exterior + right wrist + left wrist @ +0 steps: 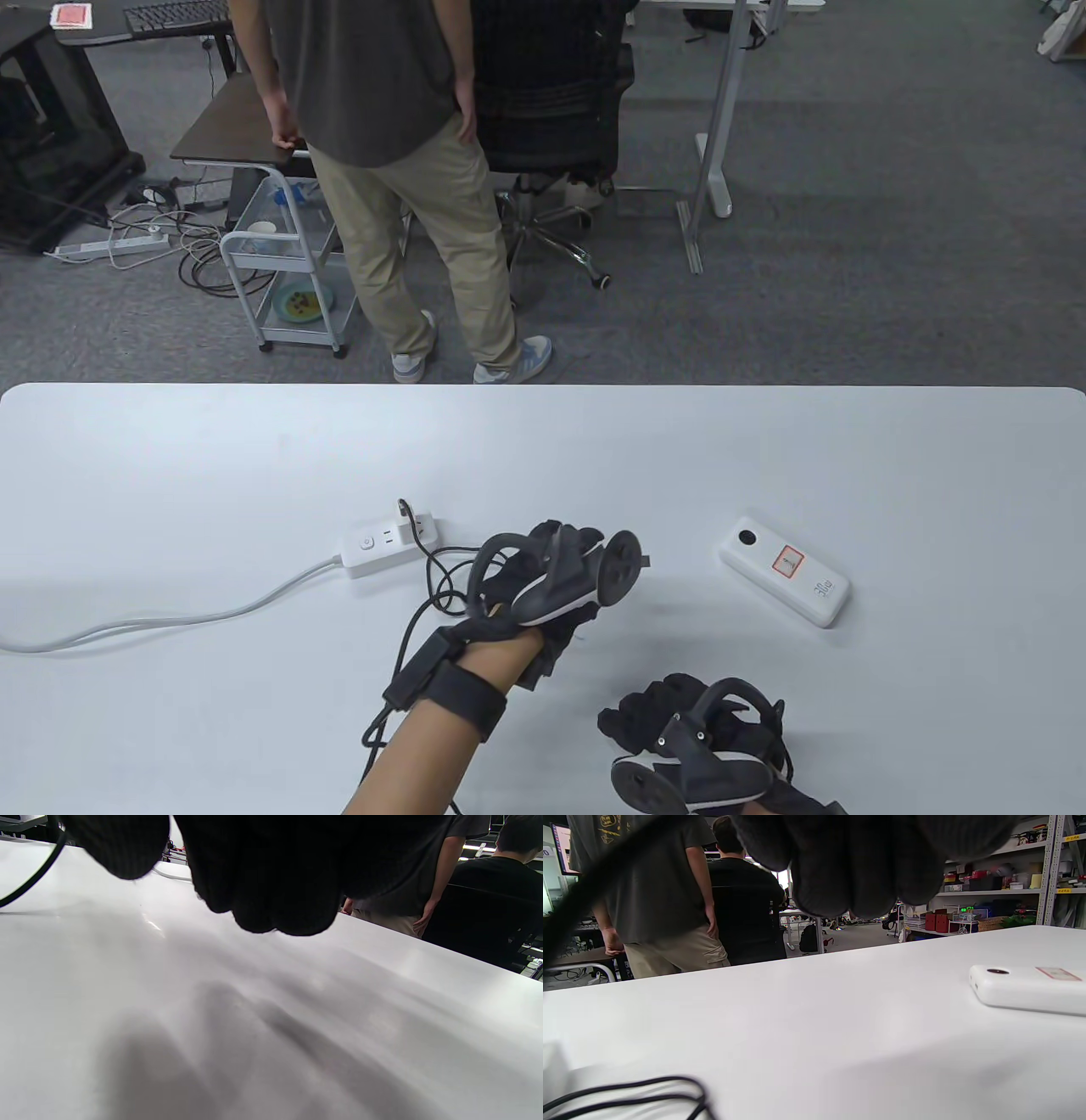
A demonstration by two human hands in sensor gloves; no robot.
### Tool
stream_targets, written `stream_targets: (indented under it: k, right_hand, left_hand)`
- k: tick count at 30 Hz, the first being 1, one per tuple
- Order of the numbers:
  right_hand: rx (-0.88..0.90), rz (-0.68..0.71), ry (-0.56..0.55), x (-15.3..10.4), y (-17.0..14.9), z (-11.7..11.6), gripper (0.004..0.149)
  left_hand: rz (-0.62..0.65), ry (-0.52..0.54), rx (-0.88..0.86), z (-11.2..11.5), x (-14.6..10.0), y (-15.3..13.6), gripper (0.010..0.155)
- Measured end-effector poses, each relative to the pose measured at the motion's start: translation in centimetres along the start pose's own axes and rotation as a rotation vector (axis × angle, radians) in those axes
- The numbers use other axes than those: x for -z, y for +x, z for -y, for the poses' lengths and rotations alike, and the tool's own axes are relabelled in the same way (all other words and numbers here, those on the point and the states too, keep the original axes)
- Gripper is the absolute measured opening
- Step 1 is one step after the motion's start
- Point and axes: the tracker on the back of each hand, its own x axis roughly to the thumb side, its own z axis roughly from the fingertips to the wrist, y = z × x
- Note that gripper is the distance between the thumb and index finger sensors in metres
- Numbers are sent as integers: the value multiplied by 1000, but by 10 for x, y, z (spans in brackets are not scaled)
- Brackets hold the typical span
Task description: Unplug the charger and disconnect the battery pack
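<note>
- One white table carries one white power strip, one white charger plugged into the strip's far end, one black cable and one white battery pack.
- The cable leaves the top of the charger, loops on the table between the strip and the left hand, and runs under that hand; its far end cannot be seen.
- The strip's own white cord trails off toward the left edge of the table.
- The pack lies flat to the right, well apart from strip and hands, with nothing seen plugged into it. It shows a dark round button, a red-bordered label too small to read, and the marking "30W" near one end.
- The left hand hovers mid-table between strip and pack; the left wrist view shows its fingers curled together. Whether they pinch the cable, I cannot tell.
- The right hand is low at the near edge, fingers bunched above bare table, holding nothing visible.
- Beyond the table stands one wheeled wire cart holding a plate on its lower shelf and a cup above.
- Two people are behind it, one standing, one seated.
</note>
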Motion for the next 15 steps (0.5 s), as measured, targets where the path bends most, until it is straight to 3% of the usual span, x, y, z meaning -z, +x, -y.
stream_targets:
  k: [6,15]
  right_hand:
    - [13,-15,-3,-4,-3,3,57]
    - [50,-23,11,-7,-5,3,57]
  left_hand:
    - [-7,-46,14,8,52,31,43]
    - [-47,-90,45,51,110,57,43]
